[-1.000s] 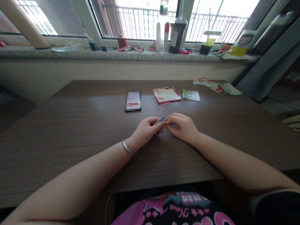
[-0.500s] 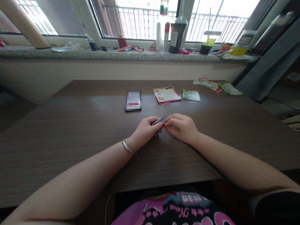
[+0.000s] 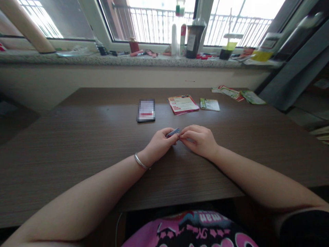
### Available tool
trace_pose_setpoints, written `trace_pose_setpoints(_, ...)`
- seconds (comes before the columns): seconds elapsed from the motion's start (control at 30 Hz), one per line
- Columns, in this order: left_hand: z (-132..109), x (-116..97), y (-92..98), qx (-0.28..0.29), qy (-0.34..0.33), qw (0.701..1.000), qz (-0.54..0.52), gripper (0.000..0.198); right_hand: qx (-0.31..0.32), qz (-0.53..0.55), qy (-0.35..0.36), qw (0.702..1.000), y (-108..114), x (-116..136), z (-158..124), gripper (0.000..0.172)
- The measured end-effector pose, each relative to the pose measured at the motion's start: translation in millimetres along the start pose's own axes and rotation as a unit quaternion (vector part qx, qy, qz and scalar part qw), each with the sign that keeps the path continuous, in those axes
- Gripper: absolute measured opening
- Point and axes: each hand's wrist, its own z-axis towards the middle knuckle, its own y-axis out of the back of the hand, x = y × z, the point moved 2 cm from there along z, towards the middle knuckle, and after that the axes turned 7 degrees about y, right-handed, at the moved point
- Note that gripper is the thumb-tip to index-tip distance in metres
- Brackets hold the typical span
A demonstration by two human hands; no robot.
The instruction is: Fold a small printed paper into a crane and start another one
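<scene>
In the head view my left hand (image 3: 161, 140), with a silver bangle at the wrist, is closed around a small flat blue-grey item (image 3: 173, 132). Only its upper edge shows past my thumb, so its kind is unclear. My right hand (image 3: 198, 139) rests on the table with thumb and fingertips pinched together right beside the left fingertips, at the item's right end. Whatever is in that pinch is too small to make out. Beyond my hands lies a dark-edged rectangular object (image 3: 146, 110) with a blurred-out face.
A stack of red-edged printed cards (image 3: 183, 104) and a smaller green-and-white stack (image 3: 209, 104) lie behind my hands on the brown table (image 3: 89, 144). Several more colourful packets (image 3: 232, 93) are at the back right. Bottles and cups, among them a dark cup (image 3: 194, 41), line the windowsill (image 3: 115, 60).
The blue-grey item shows slightly less below my left fingers than before. Both hands stay in nearly the same place, and the things on the table have not moved.
</scene>
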Motion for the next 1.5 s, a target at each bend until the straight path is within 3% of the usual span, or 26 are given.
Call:
trace_pose_setpoints(0.2, 2.6, 4.3, -0.5, -0.008, -0.007, 1.000, -0.021, 0.024, -0.002, 0.077, -0.123, 0.989, -5.5, -2.5, 0.6, 0.007)
trace_pose_setpoints(0.37, 1.7, 2.2, -0.9, -0.027, -0.019, 0.999, -0.012, 0.023, 0.002, 0.158, -0.231, 0.960, -12.1, -5.1, 2.0, 0.011)
trace_pose_setpoints(0.5, 0.1, -0.7, -0.7, -0.043, -0.025, 0.999, -0.018, 0.022, -0.001, 0.208, -0.276, 0.938, -16.8, -6.2, 2.3, 0.016)
trace_pose_setpoints(0.77, -0.6, -1.4, -0.5, -0.043, -0.032, 0.998, -0.034, 0.017, -0.017, 0.259, -0.269, 0.928, -22.3, -4.6, 2.0, 0.012)
trace_pose_setpoints(0.93, 1.3, -0.9, -0.4, -0.030, -0.038, 0.995, -0.085, 0.022, -0.007, 0.266, -0.284, 0.921, -21.7, -8.7, 2.4, 0.018)
trace_pose_setpoints(1.13, 6.1, 5.8, 2.7, -0.045, -0.053, 0.996, -0.057, 0.028, 0.000, 0.277, -0.291, 0.916, -21.9, -14.9, 0.0, 0.018)
trace_pose_setpoints(1.4, 4.9, 4.8, 2.4, -0.047, -0.037, 0.994, -0.095, 0.027, 0.031, 0.246, -0.283, 0.927, -23.4, -9.2, 1.7, 0.030)
trace_pose_setpoints(1.5, 5.0, 5.2, 2.8, -0.043, -0.044, 0.995, -0.084, 0.028, 0.040, 0.224, -0.279, 0.933, -22.5, -8.7, 2.8, 0.024)
